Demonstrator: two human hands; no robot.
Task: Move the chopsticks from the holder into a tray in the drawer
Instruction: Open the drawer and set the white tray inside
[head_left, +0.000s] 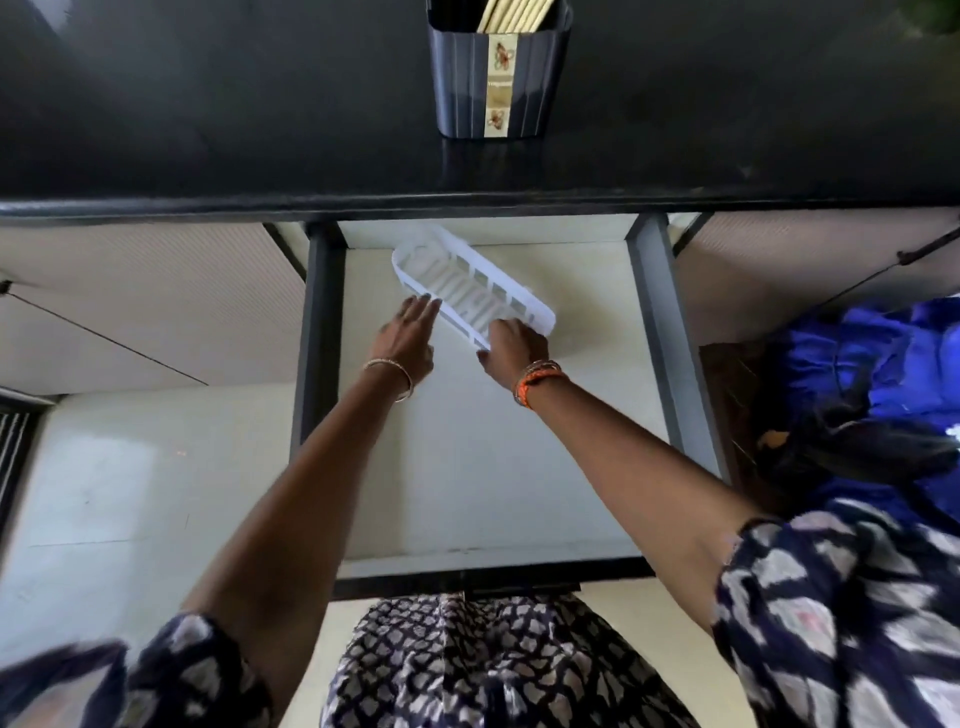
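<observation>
Pale wooden chopsticks (514, 13), light, stiff and best pinched mid-shaft, wait in the holder (496, 78) beyond the drawer (644, 322), where right hand (511, 351) grips the tray (467, 286) and open left hand (408, 338) touches it.

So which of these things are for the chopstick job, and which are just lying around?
For the job:
- chopsticks, standing in the dark holder on the black counter
- white tray, touched by the left hand and right hand
- open drawer

Just lying about:
- blue cloth on the right
</observation>
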